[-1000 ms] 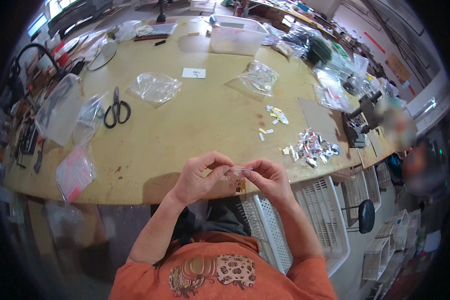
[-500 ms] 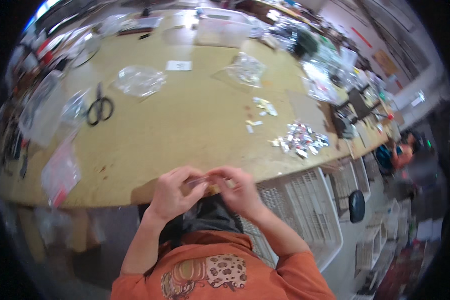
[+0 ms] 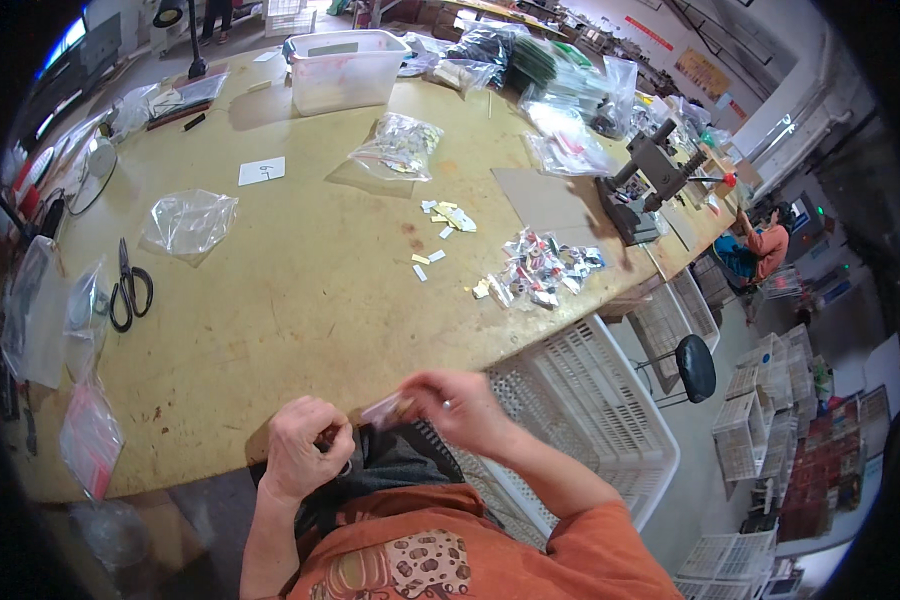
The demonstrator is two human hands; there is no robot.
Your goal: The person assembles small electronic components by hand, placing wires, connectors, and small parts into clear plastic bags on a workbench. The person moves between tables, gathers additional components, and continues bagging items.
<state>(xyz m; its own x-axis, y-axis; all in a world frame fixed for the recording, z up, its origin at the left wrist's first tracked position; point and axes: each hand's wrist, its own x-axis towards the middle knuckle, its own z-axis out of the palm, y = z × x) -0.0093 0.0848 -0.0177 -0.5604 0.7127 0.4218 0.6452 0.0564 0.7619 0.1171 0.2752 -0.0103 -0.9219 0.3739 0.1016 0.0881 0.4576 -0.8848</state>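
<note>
At the near table edge, my left hand is closed with its fingers curled in; whatever it holds is hidden. Just to its right, my right hand pinches a small clear plastic bag, blurred by motion, over my lap. A ring shows on a right finger. Beyond my right hand lies a heap of small shiny filled packets. Small yellow and white tags are scattered farther back. Behind these sits a clear bag full of small pieces.
Black scissors, an empty-looking clear bag and a pink-edged bag lie left. A white card and translucent bin are farther back. Right stand a hand press, white crates and a black stool. Another person sits beyond.
My hands have come apart from where they met at the small bag, which is now in my right hand. The whole view has shifted and tilted with my head.
</note>
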